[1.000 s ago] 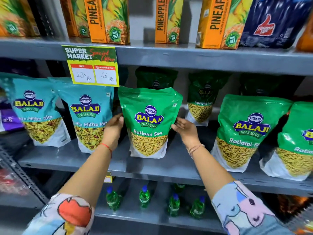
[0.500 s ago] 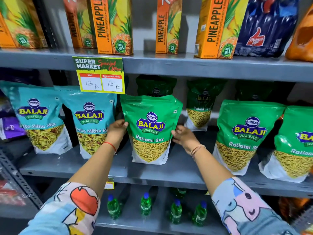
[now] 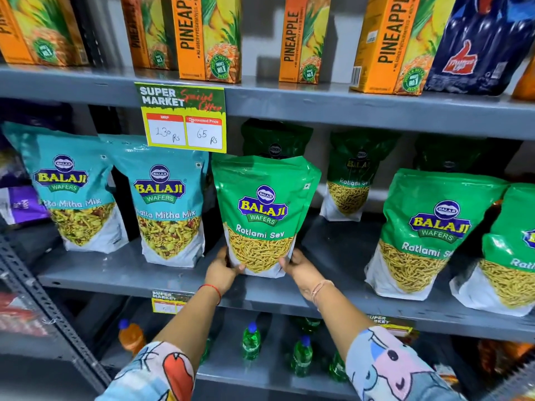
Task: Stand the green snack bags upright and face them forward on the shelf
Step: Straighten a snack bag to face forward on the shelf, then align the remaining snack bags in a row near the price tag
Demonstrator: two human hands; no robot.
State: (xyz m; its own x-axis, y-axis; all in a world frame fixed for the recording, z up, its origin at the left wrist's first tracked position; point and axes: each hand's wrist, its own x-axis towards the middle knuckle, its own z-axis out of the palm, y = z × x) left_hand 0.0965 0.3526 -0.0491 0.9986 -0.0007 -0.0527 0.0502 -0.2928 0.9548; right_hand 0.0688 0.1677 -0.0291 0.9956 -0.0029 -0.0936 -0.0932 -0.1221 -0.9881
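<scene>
Two hands (image 3: 221, 273) gripping green bag (image 3: 265, 209), upright, front-facing

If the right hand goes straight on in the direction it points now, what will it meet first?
The green Ratlami Sev bag itself: the right hand grips its lower right corner and points up and left into it. A darker green bag stands behind, but how far back is unclear.

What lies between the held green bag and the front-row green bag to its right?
Head view: beside the held green bag, bare grey shelf at the front; farther back a shadowed Ratlami Sev bag stands.
</scene>
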